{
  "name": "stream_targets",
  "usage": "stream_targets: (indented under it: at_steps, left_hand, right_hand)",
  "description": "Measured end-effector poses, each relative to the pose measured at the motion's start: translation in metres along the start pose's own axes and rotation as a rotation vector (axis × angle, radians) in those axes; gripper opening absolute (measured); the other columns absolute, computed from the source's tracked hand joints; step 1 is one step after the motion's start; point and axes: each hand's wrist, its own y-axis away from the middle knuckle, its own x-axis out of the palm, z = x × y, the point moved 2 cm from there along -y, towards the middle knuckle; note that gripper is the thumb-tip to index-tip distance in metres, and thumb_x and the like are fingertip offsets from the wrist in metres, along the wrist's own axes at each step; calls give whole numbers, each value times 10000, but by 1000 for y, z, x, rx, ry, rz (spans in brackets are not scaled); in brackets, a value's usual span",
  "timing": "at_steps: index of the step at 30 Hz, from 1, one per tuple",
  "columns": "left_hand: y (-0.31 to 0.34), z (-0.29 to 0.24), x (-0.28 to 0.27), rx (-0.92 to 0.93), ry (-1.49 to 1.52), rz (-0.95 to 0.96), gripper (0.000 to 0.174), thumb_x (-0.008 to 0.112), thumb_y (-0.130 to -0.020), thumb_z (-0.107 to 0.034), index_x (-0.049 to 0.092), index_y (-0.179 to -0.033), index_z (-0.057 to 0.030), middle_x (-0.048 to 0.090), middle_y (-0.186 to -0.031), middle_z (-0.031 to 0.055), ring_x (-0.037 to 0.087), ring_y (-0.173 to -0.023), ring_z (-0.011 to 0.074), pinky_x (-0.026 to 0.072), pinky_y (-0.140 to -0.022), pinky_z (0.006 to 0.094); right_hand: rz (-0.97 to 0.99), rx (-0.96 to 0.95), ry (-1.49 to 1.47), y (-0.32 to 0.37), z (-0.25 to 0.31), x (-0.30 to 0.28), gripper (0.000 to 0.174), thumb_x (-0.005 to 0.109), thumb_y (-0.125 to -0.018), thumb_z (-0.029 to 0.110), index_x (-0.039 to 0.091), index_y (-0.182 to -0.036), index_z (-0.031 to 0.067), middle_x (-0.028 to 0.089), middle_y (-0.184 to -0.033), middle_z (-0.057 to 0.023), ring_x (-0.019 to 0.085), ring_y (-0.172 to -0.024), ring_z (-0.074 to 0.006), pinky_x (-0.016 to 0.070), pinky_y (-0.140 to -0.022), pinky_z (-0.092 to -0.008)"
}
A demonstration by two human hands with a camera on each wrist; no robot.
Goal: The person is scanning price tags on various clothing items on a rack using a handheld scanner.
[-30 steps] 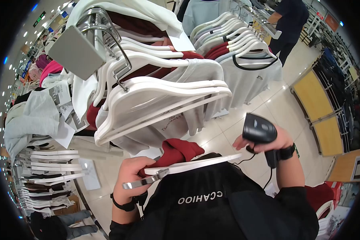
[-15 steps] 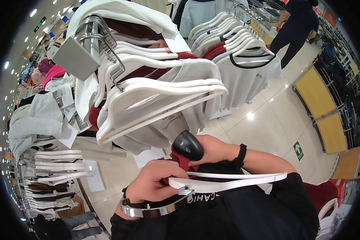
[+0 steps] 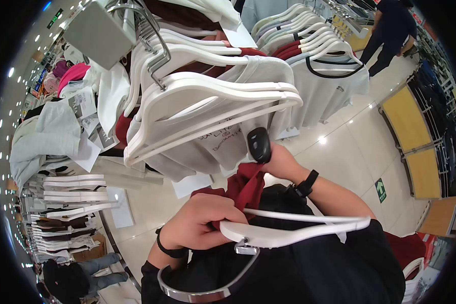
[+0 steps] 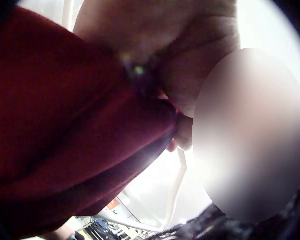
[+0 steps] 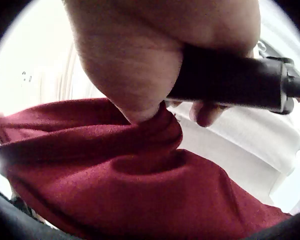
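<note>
My left hand [image 3: 202, 220] grips one end of a white hanger [image 3: 289, 235] together with a bunch of dark red cloth garment [image 3: 245, 187]. The hanger's metal hook [image 3: 207, 295] points down toward my body. Above and to the right, my right hand [image 3: 285, 163] holds a black barcode scanner [image 3: 259, 144], its head up. In the right wrist view the scanner's handle [image 5: 230, 82] lies in the palm while the thumb pinches the red cloth [image 5: 115, 185]. The cloth stretches between both hands and fills much of the left wrist view.
A rack ahead carries white hangers [image 3: 213, 86] with a printed grey shirt [image 3: 223, 139]. Grey clothes with paper tags [image 3: 88, 154] lie at the left. Another rail of shirts [image 3: 334, 86] stands behind, near a person in dark clothes [image 3: 392, 30]. Wooden-fronted shelving [image 3: 405, 121] lines the right.
My right hand brought the scanner left to the red cloth, then raised it up and right, drawing the cloth out. The hanger swung with its hook now lower, toward my body.
</note>
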Motion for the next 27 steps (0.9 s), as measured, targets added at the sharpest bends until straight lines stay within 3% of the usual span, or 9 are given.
stream_targets:
  at_steps: [2, 5, 6, 10, 12, 15, 21, 24, 27]
  left_hand:
    - [4, 3, -5, 8, -10, -96, 155, 779, -708, -118, 720, -823, -32, 695, -746, 75, 531, -543, 213, 378, -516, 328]
    - [27, 12, -11, -209, -56, -260, 239, 818, -718, -122, 690, -882, -5, 662, -754, 80, 573, -612, 205, 418, -563, 315]
    - [34, 15, -18, -195, -156, -217, 232, 759, -777, -14, 697, -1000, -27, 688, -824, 62, 635, -689, 162, 490, -613, 260]
    - [64, 44, -18, -194, -216, -297, 270, 776, -785, -14, 691, -1042, -21, 683, -801, 68, 625, -631, 159, 487, -598, 262]
    - [68, 44, -13, -364, 68, -531, 259, 770, -794, -13, 697, -1042, -14, 662, -763, 69, 601, -578, 174, 461, -566, 281]
    - [60, 52, -11, -417, -91, -465, 236, 754, -805, -7, 703, -1036, -8, 631, -731, 78, 574, -571, 189, 440, -558, 301]
    - [22, 53, 14, -258, -418, -369, 212, 724, -804, -7, 718, -997, -94, 574, -698, 79, 553, -601, 212, 433, -556, 319]
    - [13, 55, 22, -204, -543, -373, 155, 722, -820, -30, 717, -961, -92, 605, -722, 69, 577, -615, 230, 459, -566, 331]
    - [16, 54, 16, -190, -513, -413, 154, 725, -814, -25, 719, -955, -88, 613, -731, 77, 589, -621, 228, 465, -572, 322]
  right_hand:
    - [-6, 25, -32, 7, -3, -15, 520, 840, -660, 146, 634, -1122, 23, 717, -969, -153, 693, -899, -314, 537, -809, -386]
    - [17, 145, -31, 19, -15, -47, 448, 801, -671, 97, 652, -1081, -5, 710, -931, -103, 677, -826, -212, 530, -773, -355]
    - [39, 137, -135, 23, -23, -57, 417, 791, -671, 84, 656, -1054, -11, 699, -903, -90, 658, -799, -188, 522, -748, -343]
    - [-19, 187, -214, 45, -16, -94, 268, 713, -688, 40, 665, -943, -26, 661, -810, -45, 614, -732, -142, 483, -648, -291]
    - [-17, 206, -160, 48, -18, -108, 257, 703, -692, 36, 666, -939, -24, 663, -812, -47, 613, -735, -142, 486, -653, -294]
    - [-26, 229, -101, 55, -1, -112, 240, 681, -701, 39, 669, -935, -13, 665, -808, -55, 618, -717, -142, 498, -650, -308]
    - [8, -29, 111, 57, 34, -95, 219, 647, -723, 10, 654, -941, -4, 663, -798, -44, 637, -753, -130, 511, -679, -308]
    - [149, 19, -563, 68, 61, -78, 298, 648, -742, -33, 630, -1036, 8, 641, -891, -17, 609, -844, -117, 510, -752, -299]
    - [306, -104, -489, 88, 116, -89, 352, 760, -761, 6, 625, -1087, 15, 646, -913, -9, 600, -847, -107, 513, -751, -297]
